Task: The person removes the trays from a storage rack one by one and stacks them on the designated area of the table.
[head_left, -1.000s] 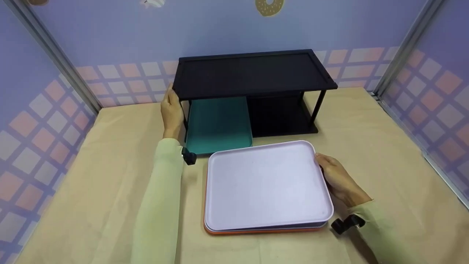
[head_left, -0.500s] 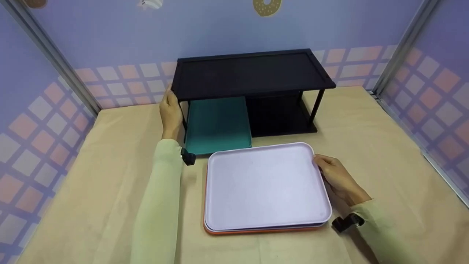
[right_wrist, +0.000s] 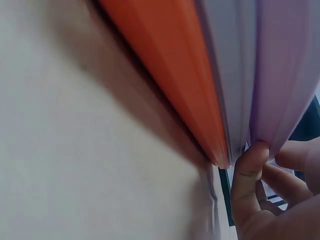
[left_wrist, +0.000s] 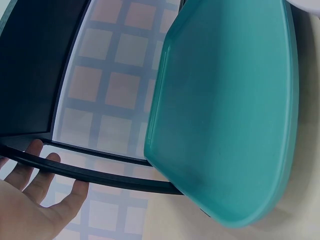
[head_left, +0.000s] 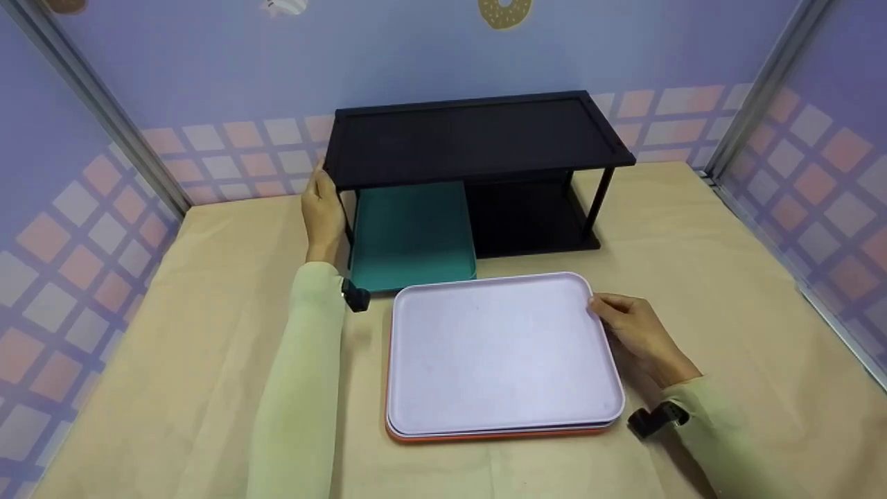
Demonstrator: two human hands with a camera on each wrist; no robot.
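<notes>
Right hand (head_left: 637, 333) pinched the lilac tray (head_left: 502, 350) rim; its fingers (right_wrist: 250, 175) could slip, dropping it onto the orange tray (head_left: 485, 435); left hand (head_left: 322, 208), fingers spread, steadied the black shelf (head_left: 471, 132)

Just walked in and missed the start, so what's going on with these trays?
A person steadies a black two-tier rack with the left hand at its left corner post. A teal tray lies on the lower shelf. The right hand pinches the right edge of the lilac tray, the top of a stack with an orange tray at the bottom, on the paper-covered table.
</notes>
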